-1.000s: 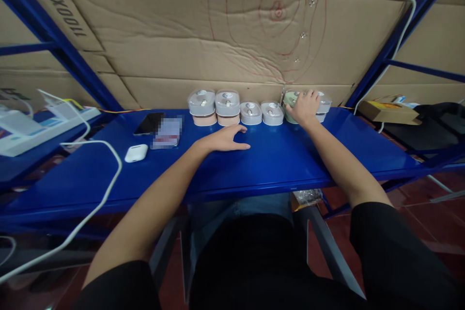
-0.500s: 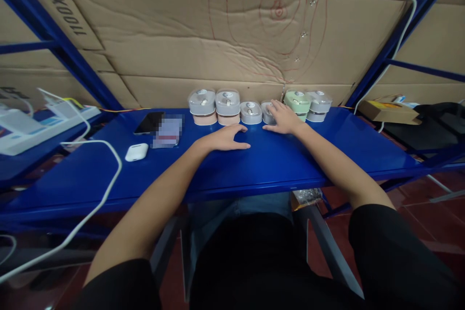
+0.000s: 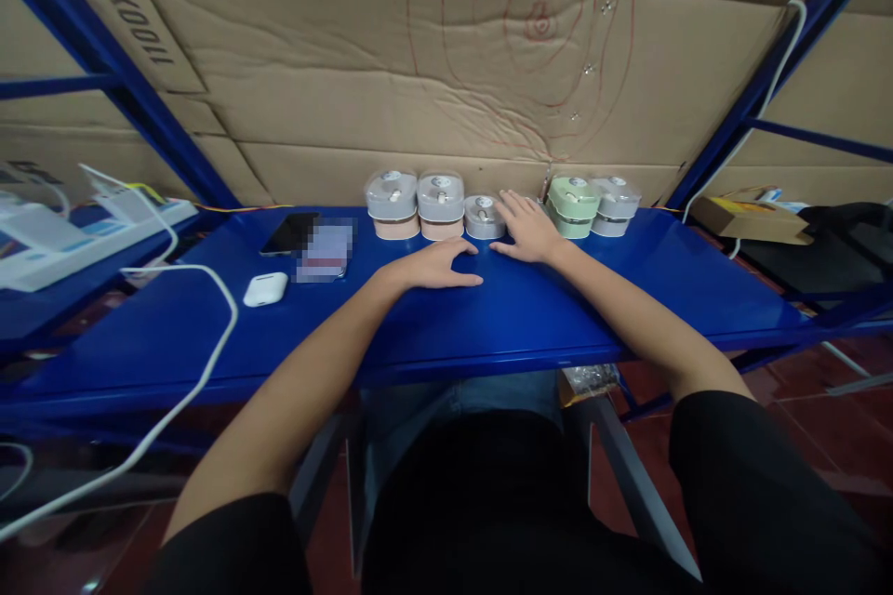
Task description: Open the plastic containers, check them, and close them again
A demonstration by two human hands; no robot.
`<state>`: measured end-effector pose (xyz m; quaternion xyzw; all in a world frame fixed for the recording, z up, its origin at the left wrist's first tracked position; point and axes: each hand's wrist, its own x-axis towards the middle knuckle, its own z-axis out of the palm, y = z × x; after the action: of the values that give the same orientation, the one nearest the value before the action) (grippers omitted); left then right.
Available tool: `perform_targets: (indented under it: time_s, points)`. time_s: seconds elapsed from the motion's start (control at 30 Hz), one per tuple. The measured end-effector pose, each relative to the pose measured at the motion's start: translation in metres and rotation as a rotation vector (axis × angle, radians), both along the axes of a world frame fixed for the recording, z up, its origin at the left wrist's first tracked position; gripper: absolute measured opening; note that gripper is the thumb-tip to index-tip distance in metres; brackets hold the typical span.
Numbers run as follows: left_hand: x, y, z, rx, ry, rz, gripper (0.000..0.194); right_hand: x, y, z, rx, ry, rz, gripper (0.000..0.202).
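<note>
A row of small lidded containers stands at the back of the blue table [image 3: 488, 316]. On the left are two stacks, each a grey container [image 3: 392, 196] over a peach one [image 3: 396, 228]. In the middle is a single grey container [image 3: 484, 218]. Right of it, my right hand [image 3: 528, 228] lies with fingers spread, mostly hiding another container. Farther right stand a green stack [image 3: 573, 206] and a grey stack [image 3: 615, 207]. My left hand [image 3: 443, 264] is open and curved, thumb apart from the fingers, holding nothing in front of the peach stacks.
Left on the table lie a dark phone [image 3: 287, 234], a second phone with a blurred screen [image 3: 326, 249] and a white earphone case [image 3: 265, 289]. A white cable [image 3: 221, 335] crosses the left side. Cardboard [image 3: 335, 46] and blue posts [image 3: 774, 65] stand behind.
My right hand has moved a little to the left, toward the single grey container, and covers more of the container beside it. My left hand stays about where it was.
</note>
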<state>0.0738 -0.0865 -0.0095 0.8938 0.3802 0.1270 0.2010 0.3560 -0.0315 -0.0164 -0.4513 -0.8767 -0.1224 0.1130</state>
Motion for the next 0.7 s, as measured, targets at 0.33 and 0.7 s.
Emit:
perform_targets:
  time_s: [0.33,0.7]
  points:
    - [0.009,0.000,-0.007,0.198,-0.363,0.097,0.044,-0.031,-0.069,0.033,0.014,0.124,-0.061,0.066]
    - [-0.002,0.006,-0.006,0.099,-0.391,0.025,0.082,-0.019,-0.087,0.045,-0.294,0.208,0.005,0.077]
